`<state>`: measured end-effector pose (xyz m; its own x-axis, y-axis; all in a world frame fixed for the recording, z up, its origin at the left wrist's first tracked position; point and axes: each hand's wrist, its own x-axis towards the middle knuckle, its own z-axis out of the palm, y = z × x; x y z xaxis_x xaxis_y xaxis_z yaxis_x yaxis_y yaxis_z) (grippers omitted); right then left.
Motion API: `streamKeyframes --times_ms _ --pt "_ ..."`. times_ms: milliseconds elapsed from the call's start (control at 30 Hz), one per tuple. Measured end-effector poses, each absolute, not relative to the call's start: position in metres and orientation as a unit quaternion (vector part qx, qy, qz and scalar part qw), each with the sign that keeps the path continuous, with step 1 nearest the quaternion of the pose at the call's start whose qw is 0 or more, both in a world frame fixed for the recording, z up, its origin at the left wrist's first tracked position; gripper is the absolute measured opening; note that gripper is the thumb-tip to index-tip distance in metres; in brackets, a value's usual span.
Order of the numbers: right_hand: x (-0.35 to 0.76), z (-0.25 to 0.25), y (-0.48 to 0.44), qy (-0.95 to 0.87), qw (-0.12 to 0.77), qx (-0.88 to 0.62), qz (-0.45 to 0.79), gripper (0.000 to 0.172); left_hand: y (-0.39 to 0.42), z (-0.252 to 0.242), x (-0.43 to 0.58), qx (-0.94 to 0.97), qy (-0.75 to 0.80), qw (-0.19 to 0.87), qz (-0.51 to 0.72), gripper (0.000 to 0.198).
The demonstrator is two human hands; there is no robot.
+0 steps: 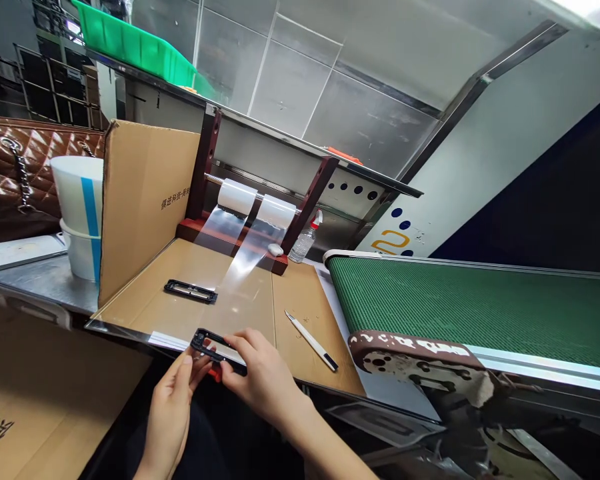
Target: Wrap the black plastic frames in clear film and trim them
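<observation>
A: What do the hands hold?

B: Left hand (173, 393) and right hand (260, 373) together pinch a small black plastic frame (207, 343) at the near edge of the cardboard work surface (300, 300); fingers closed on its two ends, the frame lying over the end of a clear film strip (240, 273).

A: Where does the film originate?

B: Two white film rolls (255, 203) on a rod in a dark red stand (310, 200); strips run toward the hands.

A: Other items?

B: A second black frame (190, 291) lies left of the strips, apart from the hands. A white utility knife (311, 340) lies just right of the right hand. Green conveyor belt (480, 307) at right; upright cardboard panel (145, 200) and white cups (80, 220) at left.
</observation>
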<state>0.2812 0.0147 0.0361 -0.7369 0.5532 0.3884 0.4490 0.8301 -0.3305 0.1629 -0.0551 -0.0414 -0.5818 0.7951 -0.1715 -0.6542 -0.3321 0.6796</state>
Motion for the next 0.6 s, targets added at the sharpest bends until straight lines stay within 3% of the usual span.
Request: streamKeyframes --times_ms 300,600 --pt "0.28 0.029 0.015 -0.923 0.229 -0.276 0.138 0.039 -0.063 -0.034 0.16 0.067 0.353 0.472 0.805 0.027" --pt "0.278 0.023 0.016 -0.917 0.245 -0.278 0.15 0.037 -0.067 -0.032 0.165 0.069 0.341 0.491 0.799 0.039"
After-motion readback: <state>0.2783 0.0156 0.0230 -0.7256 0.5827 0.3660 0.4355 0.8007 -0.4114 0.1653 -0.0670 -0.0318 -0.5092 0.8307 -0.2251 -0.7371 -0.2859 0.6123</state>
